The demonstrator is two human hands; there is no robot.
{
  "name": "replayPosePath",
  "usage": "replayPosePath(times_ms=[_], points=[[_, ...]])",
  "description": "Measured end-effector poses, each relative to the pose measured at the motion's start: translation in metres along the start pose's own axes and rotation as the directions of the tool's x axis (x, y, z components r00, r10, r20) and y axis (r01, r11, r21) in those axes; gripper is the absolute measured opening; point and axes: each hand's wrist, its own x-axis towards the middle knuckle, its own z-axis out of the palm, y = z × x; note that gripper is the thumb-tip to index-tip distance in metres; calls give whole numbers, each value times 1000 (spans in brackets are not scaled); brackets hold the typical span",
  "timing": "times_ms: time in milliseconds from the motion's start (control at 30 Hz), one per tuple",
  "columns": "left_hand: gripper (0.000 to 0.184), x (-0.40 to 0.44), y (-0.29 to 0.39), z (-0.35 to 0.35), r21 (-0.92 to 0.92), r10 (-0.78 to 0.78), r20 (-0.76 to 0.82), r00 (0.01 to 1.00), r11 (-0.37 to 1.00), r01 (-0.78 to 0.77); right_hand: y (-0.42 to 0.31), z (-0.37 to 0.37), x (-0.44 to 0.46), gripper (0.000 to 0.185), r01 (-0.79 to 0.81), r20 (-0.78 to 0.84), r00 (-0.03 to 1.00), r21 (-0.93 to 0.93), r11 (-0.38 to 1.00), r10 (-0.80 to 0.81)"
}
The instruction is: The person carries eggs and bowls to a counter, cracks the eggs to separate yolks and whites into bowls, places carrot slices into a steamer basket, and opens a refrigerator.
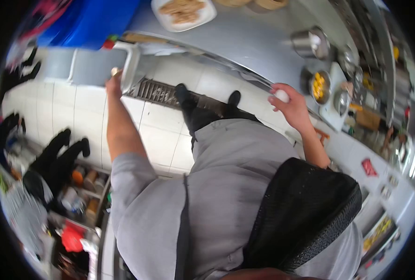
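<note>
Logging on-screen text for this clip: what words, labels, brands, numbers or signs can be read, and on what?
None can be read.
Red packet, far right: any print is too small and blurred.
Containers, lower left: too blurred.
Egg in the right hand: no lettering visible.

A pale tiled floor (163,126), inset with a slotted drain grate (155,93), lies between a metal counter (245,42) and open shelving (103,198) at lower left.
</note>
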Motion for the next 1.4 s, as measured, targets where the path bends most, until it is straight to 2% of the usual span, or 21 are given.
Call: replayPosePath(times_ms=[33, 100, 133, 167, 233, 267, 300, 367, 433, 533, 600, 633, 733, 833, 900, 1033, 1100, 1267, 1333, 1367, 1400], points=[[54, 20, -24, -12, 33, 204, 176, 963, 976, -213, -2, 1, -1, 35, 8, 17, 1000, -23, 1000, -7], [78, -35, 43, 8, -223, 40, 74, 996, 975, -23, -4, -2, -4, 36, 7, -2, 1000, -40, 999, -7], [73, -41, 40, 22, 66, 124, -153, 980, 991, -115, -2, -5, -3, 36, -27, -2, 1000, -56, 998, 27], [68, -46, 32, 36, 355, 269, -349, 897, 924, -139, 0, -9, -3, 35, -58, 0, 998, -68, 996, 58], [60, -90, 40, 61, 600, 542, -263, 798, 739, -305, 3, -15, -5, 38, -68, -50, 996, -11, 998, 68], [51, -115, 47, 78, 558, 390, -135, 911, 789, -256, 1, -19, -5, 40, -121, -55, 991, 54, 991, 124], [39, -126, 38, 98, 425, 385, 68, 920, 823, -376, 2, -26, -6, 42, -169, -54, 983, 122, 978, 176], [31, -208, 83, 146, 235, 446, 432, 784, 784, -575, 33, -37, -2, 40, -78, -138, 985, 196, 977, 106], [31, -289, 153, 192, 44, 360, 692, 626, 844, -534, 48, -52, -3, 34, -41, -252, 964, 162, 986, 81], [29, -378, 277, 262, -68, 572, 684, 452, 668, -741, 75, -80, -3, 32, 16, -312, 948, 254, 967, 66], [26, -403, 343, 321, -218, 788, 538, 299, 473, -854, 98, -99, -4, 40, 26, -345, 935, 305, 952, 85], [23, -415, 376, 351, -211, 824, 493, 279, 424, -881, 107, -109, -6, 40, 37, -342, 936, 331, 943, 83], [32, -426, 445, 452, -164, 863, 462, 205, 310, -936, 133, -142, -14, 34, 40, -287, 936, 664, 747, 205], [42, -406, 466, 539, 29, 799, 563, 211, 237, -971, 160, -173, -31, 30, 38, -219, 948, 799, 600, 231], [51, -392, 469, 573, 272, 513, 807, 292, 115, -955, 183, -188, -39, 26, 44, -209, 950, 828, 559, 234], [54, -393, 460, 590, 285, 546, 779, 307, 128, -950, 218, -210, -52, 24, 91, -240, 939, 864, 495, 245], [61, -406, 465, 589, 407, 610, 704, 364, 73, -911, 231, -220, -52, 26, 108, -221, 955, 878, 466, 195], [63, -394, 470, 595, 468, 566, 714, 412, 51, -882, 238, -234, -44, 33, 129, -191, 979, 853, 505, 73], [56, -390, 472, 591, 406, 569, 681, 462, 232, -884, 222, -240, -46, 35, 96, -195, 974, 825, 557, 120], [56, -398, 472, 584, 408, 575, 671, 468, 240, -881, 221, -242, -45, 35, 97, -192, 975, 819, 565, 110], [52, -409, 470, 573, 39, 532, 645, 548, 694, -719, 221, -243, -43, 34, 96, -181, 979, 816, 570, 96]])
